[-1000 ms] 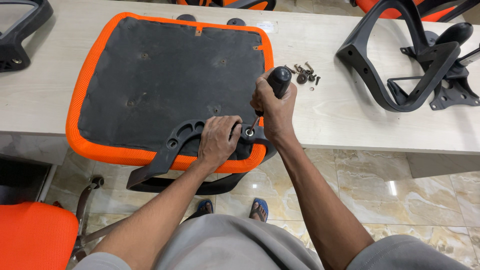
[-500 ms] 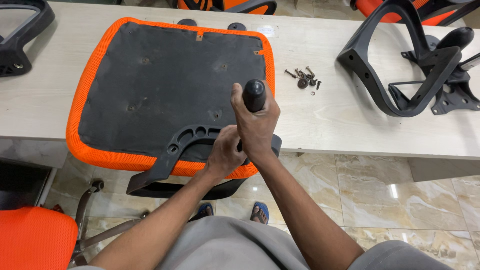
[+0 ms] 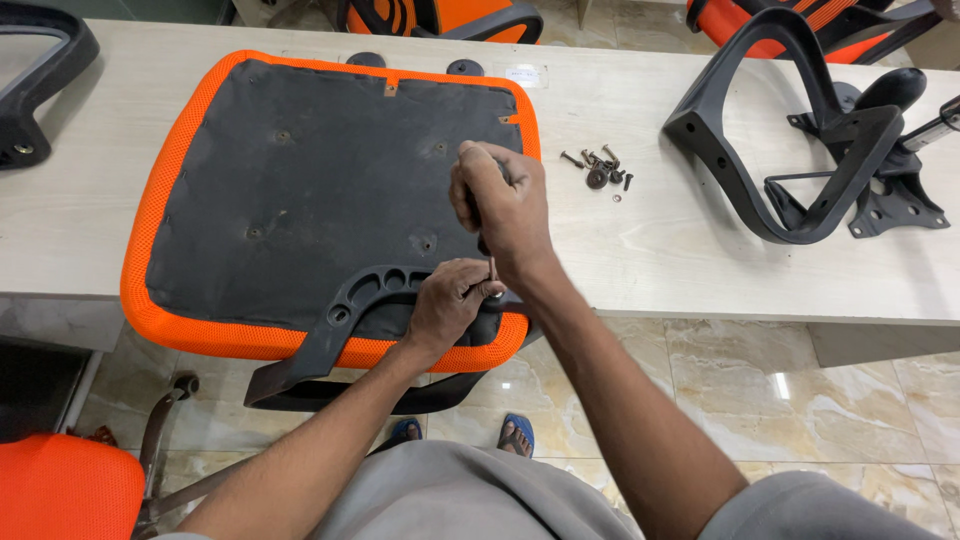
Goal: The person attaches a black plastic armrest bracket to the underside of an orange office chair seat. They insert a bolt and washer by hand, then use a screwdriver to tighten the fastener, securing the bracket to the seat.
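Lying underside-up on the pale wooden bench [image 3: 700, 260]: orange-rimmed chair seat pan with black fabric base [image 3: 300, 190]. Rigid, bulky, likely moderate weight; best held by rim. Left hand [image 3: 450, 305] pinching fastener on black plastic armrest bracket [image 3: 370, 300]. Right hand [image 3: 500, 205] clenched around screwdriver handle. Loose dark screws [image 3: 600, 168] nearby.

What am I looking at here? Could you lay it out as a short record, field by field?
Setting: pale wooden table over a tiled floor
Main piece: upturned chair seat, black underside, orange edge
Left hand: pressing a black armrest bracket against the seat
Right hand: gripping a screwdriver, tip down at the bracket
Loose parts: screws beside the seat
Right side: black chair frame
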